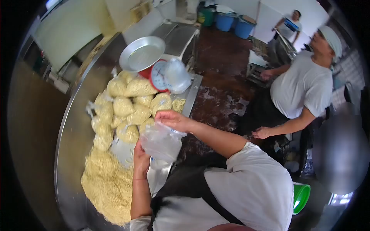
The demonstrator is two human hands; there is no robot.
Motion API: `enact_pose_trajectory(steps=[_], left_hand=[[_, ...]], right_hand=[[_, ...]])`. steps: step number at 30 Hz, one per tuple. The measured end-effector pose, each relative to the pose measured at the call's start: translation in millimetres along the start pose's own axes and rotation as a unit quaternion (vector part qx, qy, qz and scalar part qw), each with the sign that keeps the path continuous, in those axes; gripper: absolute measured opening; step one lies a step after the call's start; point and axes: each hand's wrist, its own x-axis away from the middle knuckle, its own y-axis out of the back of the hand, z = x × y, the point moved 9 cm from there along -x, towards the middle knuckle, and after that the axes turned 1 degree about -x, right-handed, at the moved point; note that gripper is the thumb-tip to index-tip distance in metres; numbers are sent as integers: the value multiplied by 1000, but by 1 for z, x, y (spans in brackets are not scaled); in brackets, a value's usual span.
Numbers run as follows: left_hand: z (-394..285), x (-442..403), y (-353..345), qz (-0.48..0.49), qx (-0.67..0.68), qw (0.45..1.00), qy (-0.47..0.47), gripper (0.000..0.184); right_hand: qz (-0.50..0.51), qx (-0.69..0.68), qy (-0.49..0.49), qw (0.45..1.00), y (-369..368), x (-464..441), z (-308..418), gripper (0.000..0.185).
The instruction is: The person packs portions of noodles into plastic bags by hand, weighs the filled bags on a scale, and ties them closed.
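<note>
Between my two hands is a clear plastic bag (163, 143), with no noodles visible inside it. My left hand (141, 158) grips the bag's near left side, fingers partly hidden behind the plastic. At the bag's upper edge, the fingers of my right hand (172, 119) pinch the plastic. A large loose heap of pale yellow noodles (106, 184) lies on the metal table to the left of my left forearm. Several filled bags of noodles (129, 109) are piled beyond my hands. A red dial scale (160, 75) stands behind them, bearing a round metal pan (142, 53).
More clear plastic bags (177, 77) hang over the scale's front. The steel table (71, 154) has a raised rim on the left. To the right stands a co-worker (302, 84), with another person (291, 27) farther back. Blue bins (243, 27) line the wall; a green bucket (301, 198) sits lower right.
</note>
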Motion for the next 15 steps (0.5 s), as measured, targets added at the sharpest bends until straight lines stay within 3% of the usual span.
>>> enact_pose_trajectory(steps=[1,2,5,7,9,13,15], left_hand=[[16,4,17,-55,-38,998,4,30],[35,9,35,-106,-33,993,30,15],[51,29,64,-160,22,987,-8,3],[58,53,99,-265,68,961,-33,4],[55,84,134,-378,165,910,-48,8],[30,180,218,-450,215,846,-191,6],[5,242,243,-483,201,824,-218,8]], right_hand=[[-3,6,19,1000,-5,-6,-1,10],[-13,28,-32,999,-9,-7,-3,9],[-20,5,-59,998,-26,-17,-12,8],[58,-5,73,996,-54,-29,-4,6],[138,67,94,984,-84,-41,-12,8],[144,149,-6,978,-150,-44,-63,9],[141,171,-33,975,-189,-44,-94,31]])
